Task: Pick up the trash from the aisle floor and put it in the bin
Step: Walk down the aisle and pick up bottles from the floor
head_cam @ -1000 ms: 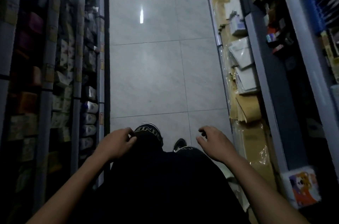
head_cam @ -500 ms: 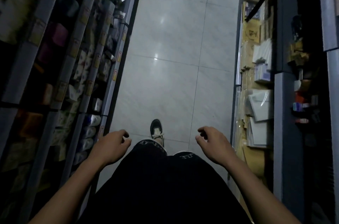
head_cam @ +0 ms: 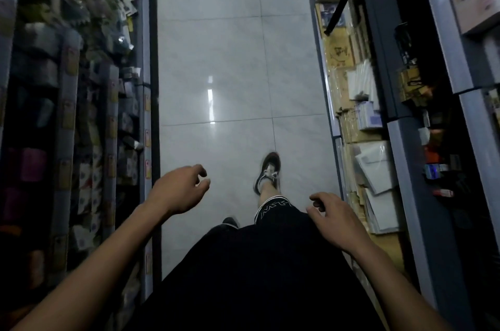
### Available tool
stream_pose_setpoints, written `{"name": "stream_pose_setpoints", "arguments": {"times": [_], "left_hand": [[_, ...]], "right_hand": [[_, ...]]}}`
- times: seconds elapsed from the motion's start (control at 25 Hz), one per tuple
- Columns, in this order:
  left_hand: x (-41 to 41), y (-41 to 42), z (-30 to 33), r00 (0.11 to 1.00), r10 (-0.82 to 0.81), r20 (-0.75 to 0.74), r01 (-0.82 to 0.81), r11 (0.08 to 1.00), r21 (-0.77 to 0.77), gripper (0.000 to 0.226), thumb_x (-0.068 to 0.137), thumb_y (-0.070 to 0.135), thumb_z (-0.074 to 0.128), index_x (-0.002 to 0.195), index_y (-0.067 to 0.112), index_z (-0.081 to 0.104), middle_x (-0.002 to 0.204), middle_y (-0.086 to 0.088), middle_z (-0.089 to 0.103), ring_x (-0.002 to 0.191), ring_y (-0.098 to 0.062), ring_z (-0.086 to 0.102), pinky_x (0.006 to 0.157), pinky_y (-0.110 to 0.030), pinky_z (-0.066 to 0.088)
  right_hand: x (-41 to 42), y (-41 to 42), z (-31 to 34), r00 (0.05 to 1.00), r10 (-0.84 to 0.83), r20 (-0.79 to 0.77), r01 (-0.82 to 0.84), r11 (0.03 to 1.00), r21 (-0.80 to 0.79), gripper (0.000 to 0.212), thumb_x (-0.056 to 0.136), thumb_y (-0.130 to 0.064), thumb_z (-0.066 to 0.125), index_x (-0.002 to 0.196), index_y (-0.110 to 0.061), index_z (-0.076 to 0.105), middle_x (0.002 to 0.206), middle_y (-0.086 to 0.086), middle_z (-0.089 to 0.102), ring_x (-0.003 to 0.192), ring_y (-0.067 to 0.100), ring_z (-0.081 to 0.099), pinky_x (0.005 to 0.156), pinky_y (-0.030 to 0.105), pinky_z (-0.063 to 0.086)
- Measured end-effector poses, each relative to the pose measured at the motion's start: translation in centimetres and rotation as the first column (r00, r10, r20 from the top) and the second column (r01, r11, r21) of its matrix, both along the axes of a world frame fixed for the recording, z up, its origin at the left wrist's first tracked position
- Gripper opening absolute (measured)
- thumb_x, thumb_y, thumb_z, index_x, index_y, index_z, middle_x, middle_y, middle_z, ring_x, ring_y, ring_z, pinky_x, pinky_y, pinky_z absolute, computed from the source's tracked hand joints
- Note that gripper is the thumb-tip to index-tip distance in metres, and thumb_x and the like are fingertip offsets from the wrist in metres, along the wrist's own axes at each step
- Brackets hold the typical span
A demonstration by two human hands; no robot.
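Trash was not in view anywhere on the pale grey glossy tiled aisle floor (head_cam: pixel 232 60), and no bin showed either, so which way the trash lay from the fingers, and how its long axis ran, could not be told. Left hand (head_cam: pixel 177 190) was held out in front over the floor beside the dark left shelving unit of packaged goods (head_cam: pixel 81 114), fingers loosely curled, holding nothing. Right hand (head_cam: pixel 334 218) hung lower and nearer the body, over the hem of the black shorts with white lettering (head_cam: pixel 273 208), fingers also loosely bent and empty. A dark sneaker with white laces (head_cam: pixel 267 172) was stepped forward on the tile, blurred, so my read was the person was mid-stride down the aisle, searching rather than reaching. The right-hand shelf of brown envelopes and clear-wrapped white paper packs (head_cam: pixel 376 168) stood close by the right hand. A streak of ceiling light glared on the tile ahead (head_cam: pixel 210 103). Judgement: task at the search step, nothing picked yet. The left hand was further forward, so likely first to reach anything ahead on the left; otherwise either hand was equally free. The next move would need the trash sighted first, probably further along the aisle or behind the view.
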State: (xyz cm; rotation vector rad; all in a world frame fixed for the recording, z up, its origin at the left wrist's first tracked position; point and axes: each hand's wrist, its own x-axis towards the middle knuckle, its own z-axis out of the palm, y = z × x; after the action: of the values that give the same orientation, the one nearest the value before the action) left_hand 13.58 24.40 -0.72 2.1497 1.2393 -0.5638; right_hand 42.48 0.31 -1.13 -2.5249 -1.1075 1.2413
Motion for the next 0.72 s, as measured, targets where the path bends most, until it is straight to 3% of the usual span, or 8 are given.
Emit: {"name": "stream_pose_setpoints", "arguments": {"times": [0.2,0.36,0.72], "left_hand": [[8.2,8.9,0.6,0.999,0.038,-0.016,-0.038,0.999,-0.002,0.041,0.095,0.055,0.043,0.123,0.03,0.061,0.103,0.01,0.071,0.09,-0.015,0.065,0.08,-0.037,0.056],[11.6,13.6,1.2,0.988,0.153,-0.021,-0.153,0.988,-0.03,0.05,0.087,0.064,0.036,0.117,0.032,0.061,0.099,0.012,0.071,0.087,-0.012,0.066,0.079,-0.037,0.057],[12.9,29.3,-1.0,0.91,0.409,-0.076,-0.414,0.906,-0.088,0.033,0.097,0.051,0.048,0.118,0.03,0.063,0.098,0.012,0.07,0.087,-0.009,0.065,0.081,-0.035,0.056]], "right_hand": [[9.3,10.1,-0.1,1.0,-0.007,-0.012,0.007,1.0,0.018,0.039,0.098,-0.039,0.057,0.131,-0.019,0.063,0.121,0.0,0.065,0.108,0.015,0.063,0.094,0.035,0.051],[15.7,20.7,0.2,0.991,0.13,0.002,-0.13,0.99,0.052,0.041,0.097,-0.042,0.056,0.13,-0.02,0.063,0.118,-0.002,0.065,0.106,0.014,0.063,0.092,0.034,0.051],[23.0,48.4,0.4,0.955,0.297,0.021,-0.298,0.95,0.096,0.042,0.099,-0.045,0.051,0.133,-0.022,0.061,0.121,-0.005,0.065,0.107,0.012,0.061,0.093,0.035,0.052]]}}
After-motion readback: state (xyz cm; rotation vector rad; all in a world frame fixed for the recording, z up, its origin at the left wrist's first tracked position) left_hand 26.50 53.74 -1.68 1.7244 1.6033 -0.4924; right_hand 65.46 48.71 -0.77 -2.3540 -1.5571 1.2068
